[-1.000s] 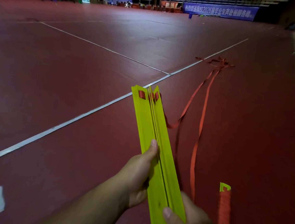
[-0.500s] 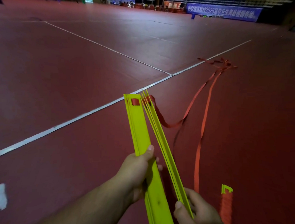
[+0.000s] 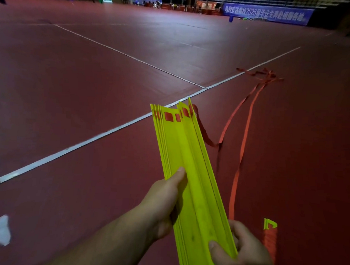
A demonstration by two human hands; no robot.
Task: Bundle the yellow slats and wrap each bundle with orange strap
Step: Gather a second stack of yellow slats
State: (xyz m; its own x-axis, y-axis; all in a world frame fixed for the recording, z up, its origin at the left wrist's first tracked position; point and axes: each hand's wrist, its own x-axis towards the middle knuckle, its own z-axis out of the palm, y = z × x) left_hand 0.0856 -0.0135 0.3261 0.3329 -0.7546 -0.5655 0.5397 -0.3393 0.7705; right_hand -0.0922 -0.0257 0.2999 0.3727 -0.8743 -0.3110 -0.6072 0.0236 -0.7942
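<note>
I hold several long yellow slats [image 3: 190, 169] in front of me, pointing away over the red floor. Their far ends show small rectangular slots with orange strap in them. My left hand [image 3: 163, 200] grips the left part of the stack from the side, thumb on top. My right hand [image 3: 241, 253] holds the near end of the right part, thumb on the upper face. An orange strap [image 3: 244, 143] runs from the slats' far end down onto the floor, trailing to a tangle [image 3: 263, 74] at the back right.
A slat bundle wound in orange strap [image 3: 269, 238] with a yellow end lies on the floor at my right. White court lines [image 3: 85, 142] cross the red sports floor. A white scrap [image 3: 2, 230] lies lower left. A blue banner [image 3: 267, 14] and seating stand far back.
The slats were split into two fanned groups half a second ago; the two groups now lie side by side, closer together. The view has shifted slightly.
</note>
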